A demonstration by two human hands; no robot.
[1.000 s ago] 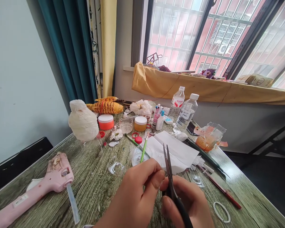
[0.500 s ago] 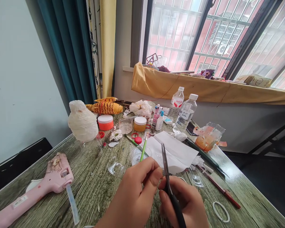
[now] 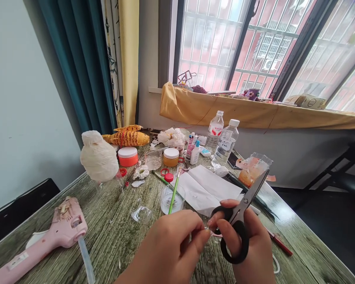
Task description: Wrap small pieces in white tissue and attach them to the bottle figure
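Observation:
My right hand [image 3: 253, 246] is wrapped around black-handled scissors [image 3: 245, 203], with fingers through the loops. Their blades are together and point up and to the right, away from my left hand. My left hand [image 3: 174, 246] is closed in a pinch beside the right fingertips; a small glint shows at the pinch, but what it holds is too small to make out. Just beyond the left hand is a clear round dish [image 3: 180, 200] with a green-handled brush [image 3: 174, 195] leaning in it. Behind the scissors a folded white paper [image 3: 205, 187] lies on the table.
To the left lie a pink glue gun [image 3: 63, 228] and a white wrapped form [image 3: 99, 159]. Further back are a red jar [image 3: 128, 158], an amber jar [image 3: 170, 158], an orange fish-shaped piece [image 3: 130, 138] and a water bottle [image 3: 225, 146]. A clear plastic scrap [image 3: 141, 213] lies left of the dish.
The scissors have swung from upright beside my left fingertips to a tilt toward the right, showing their loops. My right fingertips have come up against the left ones. The view has shifted slightly.

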